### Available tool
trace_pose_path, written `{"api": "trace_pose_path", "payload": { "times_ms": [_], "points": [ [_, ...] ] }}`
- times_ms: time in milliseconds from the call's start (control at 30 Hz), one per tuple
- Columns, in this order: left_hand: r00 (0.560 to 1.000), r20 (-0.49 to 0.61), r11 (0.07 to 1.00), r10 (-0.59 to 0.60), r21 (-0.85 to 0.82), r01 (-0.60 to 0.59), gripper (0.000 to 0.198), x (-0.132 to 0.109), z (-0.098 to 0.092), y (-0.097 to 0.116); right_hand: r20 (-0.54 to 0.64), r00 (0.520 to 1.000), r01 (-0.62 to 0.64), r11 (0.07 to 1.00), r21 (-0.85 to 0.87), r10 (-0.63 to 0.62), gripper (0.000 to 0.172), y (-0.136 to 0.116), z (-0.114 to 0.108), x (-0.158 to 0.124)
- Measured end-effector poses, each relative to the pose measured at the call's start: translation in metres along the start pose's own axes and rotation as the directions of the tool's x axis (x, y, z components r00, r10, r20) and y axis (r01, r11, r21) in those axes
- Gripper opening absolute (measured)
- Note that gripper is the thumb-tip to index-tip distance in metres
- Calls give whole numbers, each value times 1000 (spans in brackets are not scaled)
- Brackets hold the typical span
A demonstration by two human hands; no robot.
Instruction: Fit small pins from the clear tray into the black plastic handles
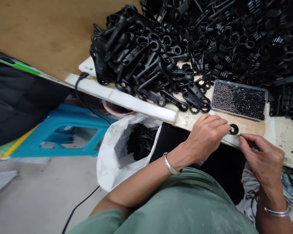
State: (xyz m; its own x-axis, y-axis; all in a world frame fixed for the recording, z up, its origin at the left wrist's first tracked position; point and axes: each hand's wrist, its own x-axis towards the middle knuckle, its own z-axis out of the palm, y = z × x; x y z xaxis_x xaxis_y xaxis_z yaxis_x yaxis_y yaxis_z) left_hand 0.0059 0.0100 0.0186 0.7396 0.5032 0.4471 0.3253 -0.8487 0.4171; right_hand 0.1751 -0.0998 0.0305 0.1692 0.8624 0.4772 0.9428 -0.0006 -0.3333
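At the table's front edge, my left hand (206,137) is closed on a black plastic part whose ring-shaped end (234,129) shows past the fingertips; the rest of it is hidden under the hand. Just right of the ring, my right hand (265,157) pinches thumb and forefinger together on something tiny and dark, too small to name. Behind both hands lies a shallow clear plastic box (238,116), filled with small grey pieces on its left side and small black pieces on its right. Several flat black ring-ended parts (196,96) lie left of the box.
A big heap of black plastic parts (146,55) covers the back of the table. A white strip (127,99) runs along the front-left edge, with a black cable over it. Below are an open white bag (112,156) holding black parts and a blue plastic stool (61,125).
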Motion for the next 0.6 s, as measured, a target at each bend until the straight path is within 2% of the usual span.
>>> {"api": "trace_pose_path", "payload": {
  "times_ms": [133,233,400,600],
  "points": [
    [984,167,997,-62,52,54,16,22,0,7,0,1000,21,1000,-2,-21,7,-1,0,-1],
    [971,226,995,-75,83,57,15,30,0,10,6,1000,8,1000,15,-8,8,-1,1,-2],
    [982,191,997,-8,74,-6,15,27,6,10,15,1000,-5,999,41,5,9,-3,3,-2],
    [994,70,990,83,112,-91,21,21,15,8,-5,999,52,998,26,-52,8,-3,5,-1]
  ]
}}
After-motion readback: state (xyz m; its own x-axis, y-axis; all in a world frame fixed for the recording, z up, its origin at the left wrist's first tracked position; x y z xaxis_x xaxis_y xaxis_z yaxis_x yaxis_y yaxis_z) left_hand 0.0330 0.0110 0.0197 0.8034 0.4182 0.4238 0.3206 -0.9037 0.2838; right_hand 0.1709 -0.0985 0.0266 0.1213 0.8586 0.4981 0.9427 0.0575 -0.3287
